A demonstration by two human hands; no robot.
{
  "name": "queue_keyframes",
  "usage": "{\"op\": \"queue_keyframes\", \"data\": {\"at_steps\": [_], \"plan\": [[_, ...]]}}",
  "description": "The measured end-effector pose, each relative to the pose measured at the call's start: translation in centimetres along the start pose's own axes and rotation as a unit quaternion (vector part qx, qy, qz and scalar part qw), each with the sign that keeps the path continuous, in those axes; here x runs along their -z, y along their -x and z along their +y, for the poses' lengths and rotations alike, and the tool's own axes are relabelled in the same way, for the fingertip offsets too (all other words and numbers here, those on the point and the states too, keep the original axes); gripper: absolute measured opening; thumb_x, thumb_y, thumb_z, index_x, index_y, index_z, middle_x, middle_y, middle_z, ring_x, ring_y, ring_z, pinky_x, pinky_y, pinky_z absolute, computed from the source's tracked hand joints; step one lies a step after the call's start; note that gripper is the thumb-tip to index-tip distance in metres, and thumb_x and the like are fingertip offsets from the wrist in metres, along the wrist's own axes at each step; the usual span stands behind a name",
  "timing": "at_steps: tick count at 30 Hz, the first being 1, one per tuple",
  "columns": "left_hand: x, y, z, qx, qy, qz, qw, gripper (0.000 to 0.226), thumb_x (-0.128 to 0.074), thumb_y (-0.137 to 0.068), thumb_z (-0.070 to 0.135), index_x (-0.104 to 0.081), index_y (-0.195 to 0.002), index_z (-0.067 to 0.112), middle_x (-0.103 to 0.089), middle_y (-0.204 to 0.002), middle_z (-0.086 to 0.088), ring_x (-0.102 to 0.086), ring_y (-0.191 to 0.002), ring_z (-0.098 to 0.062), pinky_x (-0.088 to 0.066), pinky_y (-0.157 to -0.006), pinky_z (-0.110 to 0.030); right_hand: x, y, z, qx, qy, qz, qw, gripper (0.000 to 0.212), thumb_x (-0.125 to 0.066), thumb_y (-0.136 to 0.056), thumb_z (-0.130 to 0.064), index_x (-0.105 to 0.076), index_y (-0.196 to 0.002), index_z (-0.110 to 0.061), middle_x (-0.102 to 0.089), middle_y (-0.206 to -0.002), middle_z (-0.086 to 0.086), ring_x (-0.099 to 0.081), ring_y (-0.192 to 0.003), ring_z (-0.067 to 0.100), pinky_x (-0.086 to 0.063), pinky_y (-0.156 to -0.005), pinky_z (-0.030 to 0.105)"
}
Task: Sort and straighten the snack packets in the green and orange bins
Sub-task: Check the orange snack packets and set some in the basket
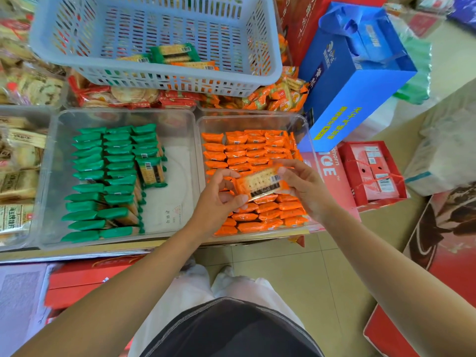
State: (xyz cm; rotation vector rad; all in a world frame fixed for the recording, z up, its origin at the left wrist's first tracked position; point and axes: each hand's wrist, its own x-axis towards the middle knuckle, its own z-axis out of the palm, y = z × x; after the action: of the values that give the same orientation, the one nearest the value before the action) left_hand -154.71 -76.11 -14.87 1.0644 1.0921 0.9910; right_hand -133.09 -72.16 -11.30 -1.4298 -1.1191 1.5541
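Holding 1 orange cracker packet above the orange bin, left hand and right hand pinching its ends. Orange rows look nearly full; green bin has 1 loose packet; grey basket holds more.

The left bin holds green packets on edge in three rows along its left side, one green packet lying flat on them, and the right bin is full of orange packets, over which the left hand and right hand pinch one orange packet.
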Motion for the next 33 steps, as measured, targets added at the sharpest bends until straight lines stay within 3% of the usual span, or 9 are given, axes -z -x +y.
{"op": "queue_keyframes", "data": {"at_steps": [4,9,11,15,18,21,25,28,33], "plan": [[0.1,0.5,0.4,0.01,0.03,-0.019,0.999,0.037,-0.07,-0.086,0.007,-0.051,-0.114,0.023,-0.062,-0.1,-0.012,-0.073,-0.078,-0.029,-0.057,-0.068,-0.028,0.3,0.1,0.0,-0.033,-0.021,0.004,0.999,0.015,-0.071,-0.078,-0.037,-0.078,-0.079,-0.023,-0.051,-0.059,-0.005,-0.049,-0.06,0.011,-0.044,-0.062,0.024],[0.9,1.0,0.5,0.028,0.094,-0.039,0.994,0.041,-0.065,-0.087,0.019,-0.057,-0.127,0.022,-0.065,-0.099,-0.008,-0.072,-0.088,-0.034,-0.059,-0.077,-0.034,1.2,0.5,0.7,-0.091,-0.069,-0.019,0.993,0.055,-0.083,-0.074,-0.042,-0.068,-0.109,-0.003,-0.038,-0.094,0.016,-0.041,-0.091,0.027,-0.056,-0.076,0.03],[0.8,1.0,0.2,0.029,0.082,-0.033,0.996,0.04,-0.06,-0.093,0.015,-0.055,-0.131,0.023,-0.062,-0.097,-0.004,-0.072,-0.088,-0.032,-0.059,-0.078,-0.034,1.0,0.7,0.5,-0.094,-0.073,-0.013,0.993,0.041,-0.079,-0.08,-0.034,-0.07,-0.106,-0.004,-0.045,-0.08,0.013,-0.045,-0.077,0.023,-0.055,-0.065,0.024],[0.2,1.3,-0.3,-0.054,-0.15,-0.013,0.987,0.051,-0.059,-0.095,0.038,-0.039,-0.142,0.037,-0.046,-0.129,0.005,-0.056,-0.118,-0.012,-0.049,-0.096,-0.025,0.1,1.2,-0.5,-0.071,-0.069,-0.002,0.995,0.009,-0.053,-0.097,-0.005,-0.058,-0.091,-0.004,-0.056,-0.047,-0.011,-0.057,-0.045,0.001,-0.051,-0.047,0.016],[0.0,1.6,-0.7,-0.138,-0.321,-0.022,0.937,0.071,-0.07,-0.079,0.049,-0.042,-0.143,0.034,-0.036,-0.145,0.009,-0.035,-0.134,-0.007,-0.035,-0.108,-0.025,-0.1,1.3,-0.8,-0.075,-0.073,0.015,0.994,0.009,-0.055,-0.096,-0.005,-0.058,-0.087,-0.004,-0.064,-0.052,-0.007,-0.064,-0.05,0.004,-0.058,-0.052,0.023],[0.0,1.5,-0.8,-0.186,-0.36,0.037,0.914,0.05,-0.061,-0.089,0.041,-0.054,-0.136,0.028,-0.051,-0.134,0.005,-0.044,-0.124,-0.011,-0.042,-0.104,-0.036,0.2,1.4,-0.9,-0.084,-0.07,0.003,0.994,0.008,-0.06,-0.093,-0.012,-0.06,-0.088,-0.006,-0.072,-0.073,0.004,-0.072,-0.065,0.013,-0.059,-0.054,0.025],[-0.1,1.7,0.1,-0.098,-0.292,0.021,0.951,0.042,-0.055,-0.095,0.041,-0.057,-0.132,0.023,-0.06,-0.118,0.013,-0.057,-0.104,-0.005,-0.042,-0.084,-0.014,0.3,1.7,-0.7,-0.08,-0.088,-0.025,0.993,0.042,-0.059,-0.082,-0.044,-0.061,-0.102,-0.007,-0.072,-0.098,0.012,-0.071,-0.093,0.026,-0.059,-0.07,0.033],[-0.2,1.6,0.8,0.014,-0.136,-0.029,0.99,0.05,-0.056,-0.093,0.048,-0.057,-0.131,0.016,-0.074,-0.097,0.008,-0.07,-0.093,-0.008,-0.046,-0.074,-0.017,0.6,2.1,-0.4,-0.039,-0.096,-0.04,0.994,0.031,-0.061,-0.084,-0.03,-0.062,-0.106,-0.008,-0.073,-0.096,0.01,-0.071,-0.091,0.023,-0.057,-0.075,0.031],[0.0,1.8,1.6,0.09,-0.004,-0.09,0.992,0.04,-0.051,-0.092,0.036,-0.061,-0.116,0.005,-0.077,-0.088,-0.008,-0.07,-0.079,-0.014,-0.049,-0.074,-0.022,0.7,2.2,-0.3,-0.032,-0.074,-0.028,0.996,0.024,-0.065,-0.081,-0.025,-0.066,-0.1,-0.011,-0.074,-0.091,0.005,-0.071,-0.087,0.017,-0.056,-0.069,0.024]]}}
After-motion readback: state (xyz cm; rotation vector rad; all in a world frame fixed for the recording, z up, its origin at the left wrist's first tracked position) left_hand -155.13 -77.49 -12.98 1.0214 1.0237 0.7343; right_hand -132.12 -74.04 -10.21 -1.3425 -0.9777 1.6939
